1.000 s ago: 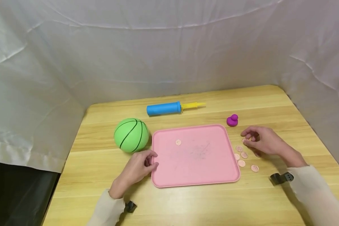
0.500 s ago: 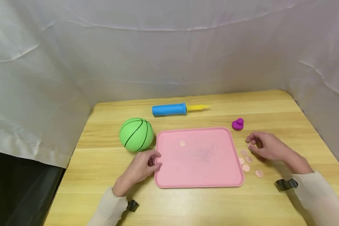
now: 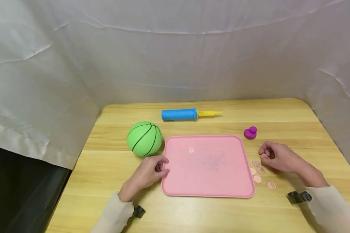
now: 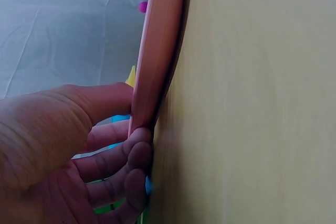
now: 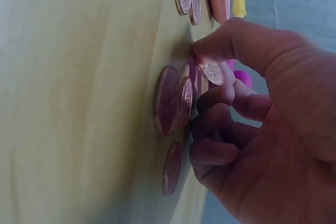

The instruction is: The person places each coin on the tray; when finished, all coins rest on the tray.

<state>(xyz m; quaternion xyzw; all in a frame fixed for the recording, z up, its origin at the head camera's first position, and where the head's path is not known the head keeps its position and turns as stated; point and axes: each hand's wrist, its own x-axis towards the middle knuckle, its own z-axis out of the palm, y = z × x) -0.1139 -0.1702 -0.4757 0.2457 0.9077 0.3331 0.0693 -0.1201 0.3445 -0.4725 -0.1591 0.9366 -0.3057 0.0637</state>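
A shallow pink tray (image 3: 210, 181) lies on the table, and my left hand (image 3: 148, 171) grips its left rim. In the left wrist view the thumb rests over the tray's edge (image 4: 157, 51) while curled fingers touch its outer side. To the right of the tray, my right hand (image 3: 283, 158) pinches a copper-coloured coin (image 5: 211, 72) between thumb and fingers, close above the tabletop. Several similar coins lie beneath and beside that hand, including one coin (image 3: 271, 185) nearer the front. Another coin (image 3: 191, 150) lies alone in the tray's upper left part.
A green ball (image 3: 144, 139) with black lines stands left of the tray. Behind it lies a blue hand pump (image 3: 179, 114) with a yellow end. A small purple object (image 3: 250, 133) sits beyond the right hand. Pale cloth (image 3: 175, 64) hangs around the wooden table (image 3: 207, 213).
The head view has shifted, so everything appears farther right and lower. Both hands keep nearly the same places on the table; the right hand's coin stays in its fingers.
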